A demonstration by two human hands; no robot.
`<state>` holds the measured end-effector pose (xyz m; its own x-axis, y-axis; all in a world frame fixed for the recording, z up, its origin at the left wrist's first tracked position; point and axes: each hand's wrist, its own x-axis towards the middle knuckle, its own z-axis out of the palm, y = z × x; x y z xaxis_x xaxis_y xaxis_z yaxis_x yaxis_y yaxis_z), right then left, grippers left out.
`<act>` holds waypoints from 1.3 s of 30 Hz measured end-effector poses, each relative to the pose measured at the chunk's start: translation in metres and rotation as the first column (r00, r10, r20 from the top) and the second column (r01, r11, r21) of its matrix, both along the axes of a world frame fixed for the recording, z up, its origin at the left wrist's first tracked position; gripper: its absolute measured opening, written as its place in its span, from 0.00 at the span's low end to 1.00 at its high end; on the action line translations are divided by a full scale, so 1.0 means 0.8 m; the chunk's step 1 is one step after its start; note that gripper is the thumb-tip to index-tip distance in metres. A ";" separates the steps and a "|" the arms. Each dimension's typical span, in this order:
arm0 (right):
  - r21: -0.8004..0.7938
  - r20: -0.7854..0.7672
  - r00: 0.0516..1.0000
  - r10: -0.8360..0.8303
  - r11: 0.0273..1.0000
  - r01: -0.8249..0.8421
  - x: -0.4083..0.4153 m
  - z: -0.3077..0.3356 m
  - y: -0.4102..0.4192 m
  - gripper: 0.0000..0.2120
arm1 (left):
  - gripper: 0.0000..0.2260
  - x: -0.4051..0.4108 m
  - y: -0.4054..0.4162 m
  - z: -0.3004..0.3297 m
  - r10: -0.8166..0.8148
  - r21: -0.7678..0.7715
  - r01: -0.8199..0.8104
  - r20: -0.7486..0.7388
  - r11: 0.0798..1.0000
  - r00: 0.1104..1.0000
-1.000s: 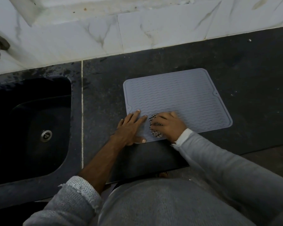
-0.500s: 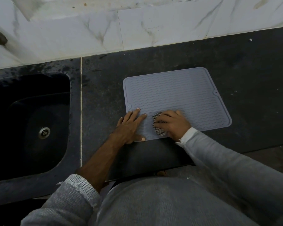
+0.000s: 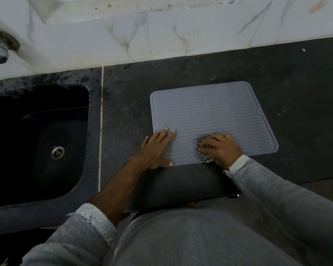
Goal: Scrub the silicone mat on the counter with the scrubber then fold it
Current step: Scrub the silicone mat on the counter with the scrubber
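While the right hand (image 3: 222, 149) is curling its fingers around the checkered scrubber (image 3: 204, 150) and pressing it onto the grey silicone mat (image 3: 210, 116), the left hand (image 3: 156, 150) is lying flat with straight fingers, holding down the mat's near-left corner. The scrubber is sitting on the mat's near edge, well to the right of the flat hand. The mat is lying unfolded on the dark counter (image 3: 296, 83), stretching away from both hands toward the marble wall (image 3: 181, 35). A black sink (image 3: 38, 141) is sitting left of the flat hand.
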<state>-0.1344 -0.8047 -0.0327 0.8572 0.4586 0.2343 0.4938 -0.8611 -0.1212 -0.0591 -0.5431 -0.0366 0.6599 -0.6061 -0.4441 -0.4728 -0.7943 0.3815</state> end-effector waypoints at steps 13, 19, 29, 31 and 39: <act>0.084 0.005 0.993 0.114 0.990 -0.114 0.017 0.008 0.099 0.11 | 0.50 0.009 0.036 -0.005 0.051 0.061 -0.055 0.075 0.997 0.996; 0.035 0.084 0.985 0.152 0.987 -0.156 0.007 -0.010 0.062 0.14 | 0.51 0.006 0.039 -0.004 0.066 0.063 -0.071 0.077 0.995 0.995; 0.154 -0.029 0.990 0.138 0.979 -0.132 0.017 0.008 0.127 0.14 | 0.50 0.004 0.039 0.003 0.052 0.076 -0.060 0.098 0.995 0.994; 0.125 -0.070 0.983 0.168 0.979 -0.159 0.016 0.003 0.141 0.12 | 0.49 0.001 0.041 0.004 0.044 0.075 -0.052 0.108 0.996 0.993; 0.063 -0.043 0.990 0.131 0.990 -0.128 0.007 -0.001 0.061 0.23 | 0.50 0.002 0.042 0.006 0.053 0.060 -0.057 0.065 0.997 0.996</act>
<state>-0.1290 -0.7561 -0.0337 0.8023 0.5528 0.2253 0.5931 -0.7808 -0.1962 -0.0575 -0.5093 -0.0319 0.7193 -0.5409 -0.4360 -0.4496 -0.8409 0.3014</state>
